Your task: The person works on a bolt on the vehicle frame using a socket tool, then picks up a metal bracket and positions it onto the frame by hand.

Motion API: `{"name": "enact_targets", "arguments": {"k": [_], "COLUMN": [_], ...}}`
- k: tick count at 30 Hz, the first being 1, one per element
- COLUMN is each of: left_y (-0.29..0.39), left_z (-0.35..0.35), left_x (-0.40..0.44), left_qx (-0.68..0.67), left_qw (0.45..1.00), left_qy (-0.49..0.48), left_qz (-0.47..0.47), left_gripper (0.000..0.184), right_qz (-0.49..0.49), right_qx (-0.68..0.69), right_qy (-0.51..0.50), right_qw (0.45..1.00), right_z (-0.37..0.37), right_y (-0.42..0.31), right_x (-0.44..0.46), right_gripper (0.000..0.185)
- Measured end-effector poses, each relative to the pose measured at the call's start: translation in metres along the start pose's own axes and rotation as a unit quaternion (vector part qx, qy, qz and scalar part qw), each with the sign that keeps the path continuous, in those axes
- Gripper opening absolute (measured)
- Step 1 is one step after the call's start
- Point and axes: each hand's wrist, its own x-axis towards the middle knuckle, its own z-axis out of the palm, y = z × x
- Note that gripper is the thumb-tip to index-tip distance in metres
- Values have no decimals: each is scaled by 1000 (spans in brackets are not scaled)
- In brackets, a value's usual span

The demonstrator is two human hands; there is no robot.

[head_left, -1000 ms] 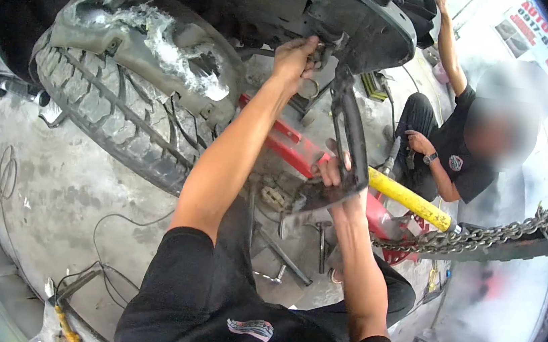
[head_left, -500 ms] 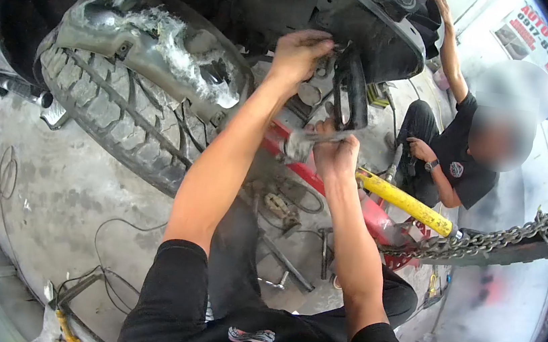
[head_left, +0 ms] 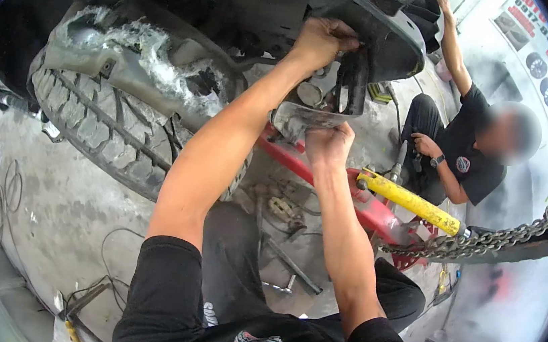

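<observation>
My left hand [head_left: 322, 41] is raised under the dark vehicle body panel [head_left: 396, 46], its fingers closed near the panel's lower edge; what they pinch is too small to name. Below it, my right hand [head_left: 328, 143] grips the lower edge of a dark metal bracket [head_left: 317, 117] from underneath. The bracket hangs below the panel, with an upright black part [head_left: 352, 85] rising from it. Left of my forearms is a big treaded tire [head_left: 100, 124] under a torn liner [head_left: 158, 56] with whitish ragged patches.
A red metal arm [head_left: 377, 216] with a yellow cylinder [head_left: 412, 202] and a chain [head_left: 503, 237] runs to the right. Another person [head_left: 470, 143] crouches at the right, one arm raised. Tools, including a ratchet [head_left: 279, 286], and cables lie on the floor [head_left: 68, 201].
The bracket and its black part have tilted and risen closer under the panel. My right hand has moved up and left with it; my left hand has shifted slightly up and right.
</observation>
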Motion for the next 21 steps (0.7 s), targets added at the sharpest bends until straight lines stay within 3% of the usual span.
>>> {"name": "enact_targets", "arguments": {"k": [3, 5, 6, 8, 9, 11, 13, 21], "left_y": [6, 5, 4, 4, 4, -6, -20, -27], "left_z": [-2, -13, -20, -29, -28, -35, -40, -40], "left_x": [-6, -9, -14, -27, -39, -54, -65, -90], "left_qx": [81, -204, -199, -357, -408, -433, -462, -418], "left_qw": [997, 969, 970, 897, 872, 849, 814, 856], "left_qy": [16, 57, 56, 144, 165, 200, 255, 225], "left_qz": [6, -128, -130, -216, -217, -230, -243, -206], "left_gripper": [17, 15, 15, 15, 15, 16, 20, 31], "right_qz": [9, 3, 2, 11, 12, 53, 54, 68], "right_qx": [34, -46, -40, -79, -75, -149, -168, -144], "right_qy": [-18, 28, 29, 99, 100, 12, 22, 125], "right_qw": [999, 999, 999, 992, 992, 987, 984, 979], "right_z": [10, 19, 19, 18, 11, -7, -19, -3], "right_y": [0, -3, -3, -4, -6, -10, -7, -2], "right_x": [-6, -12, -13, -13, -12, -12, -9, -18], "right_gripper": [32, 25, 25, 18, 18, 19, 20, 27]}}
